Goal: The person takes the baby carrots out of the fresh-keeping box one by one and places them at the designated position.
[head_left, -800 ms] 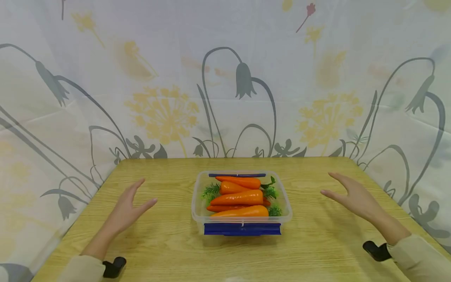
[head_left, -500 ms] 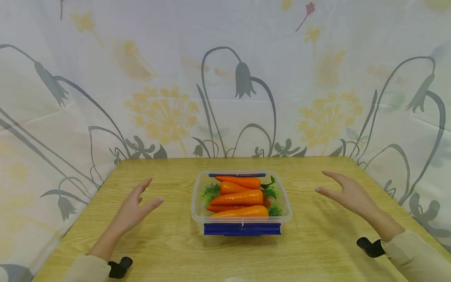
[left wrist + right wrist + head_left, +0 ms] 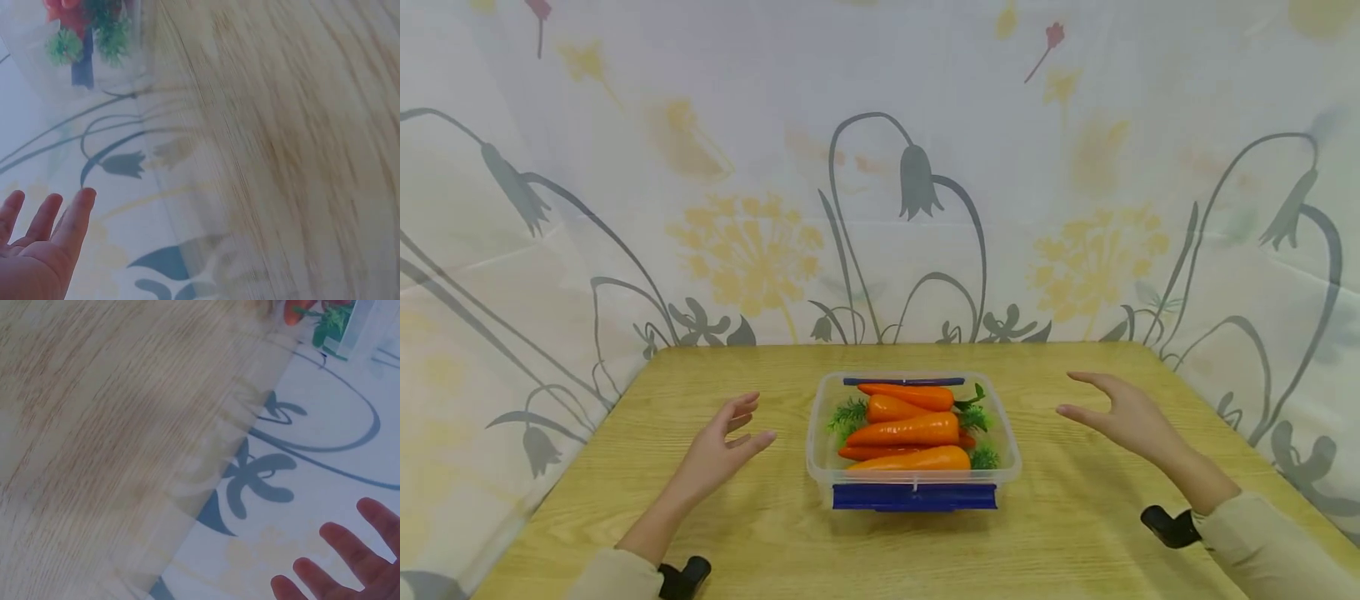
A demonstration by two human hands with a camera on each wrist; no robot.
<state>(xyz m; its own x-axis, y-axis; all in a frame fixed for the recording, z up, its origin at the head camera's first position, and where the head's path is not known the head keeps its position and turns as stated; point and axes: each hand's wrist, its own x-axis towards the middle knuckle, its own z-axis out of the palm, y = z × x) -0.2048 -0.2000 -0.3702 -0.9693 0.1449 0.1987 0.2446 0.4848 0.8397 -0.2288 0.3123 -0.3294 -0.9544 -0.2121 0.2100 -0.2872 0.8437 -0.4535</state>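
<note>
In the head view a clear plastic box (image 3: 814, 446) with blue clips stands in the middle of the table, its lid off. Several orange carrots (image 3: 910, 430) with green leafy tops lie inside it. To the left of the box, my left hand (image 3: 718, 450) hovers with fingers spread apart and nothing in it. My right hand (image 3: 1138, 421) is off to the box's right, fingers extended toward it, also holding nothing. Neither hand touches the box. Both wrist views show the spread fingers and, near the top, a corner of the box.
The wood-grain table (image 3: 1060, 533) reaches back to a wall cloth (image 3: 880, 250) printed with grey and yellow flowers. The same cloth hangs along both sides. A black wrist mount (image 3: 1170, 527) sits at each cuff.
Both hands have moved inward toward the box, the left one to the right and the right one to the left. The head view has tilted up slightly. Box and carrots stay put.
</note>
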